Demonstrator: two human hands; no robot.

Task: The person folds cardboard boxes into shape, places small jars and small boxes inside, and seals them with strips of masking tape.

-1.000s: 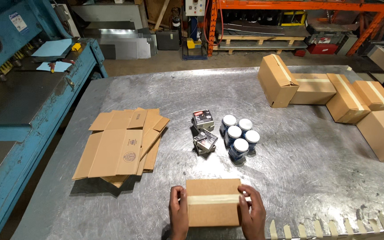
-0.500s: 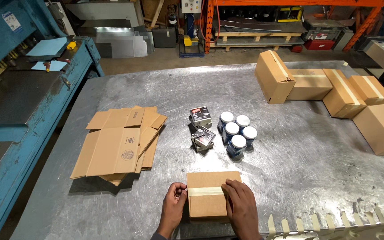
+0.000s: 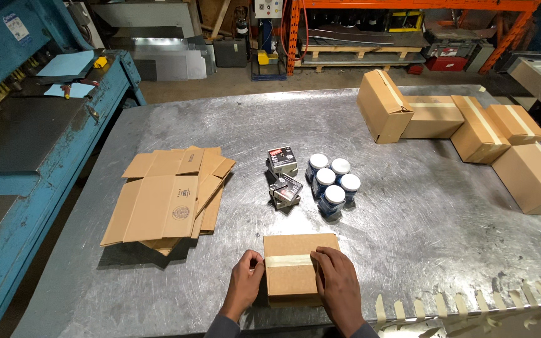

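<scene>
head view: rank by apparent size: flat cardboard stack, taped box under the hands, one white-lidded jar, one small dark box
1. flat cardboard stack
2. taped box, nearest the camera, so somewhat flattered
3/4. white-lidded jar and small dark box look alike; not ranked.

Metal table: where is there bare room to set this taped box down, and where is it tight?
Bare metal table lies right of the taped box, between the white-lidded jars and the sealed boxes, and beyond the jars toward the far edge. Tight spots: jars beside small dark boxes, the flat cartons on the left, and tape strips along the near-right edge.
</scene>
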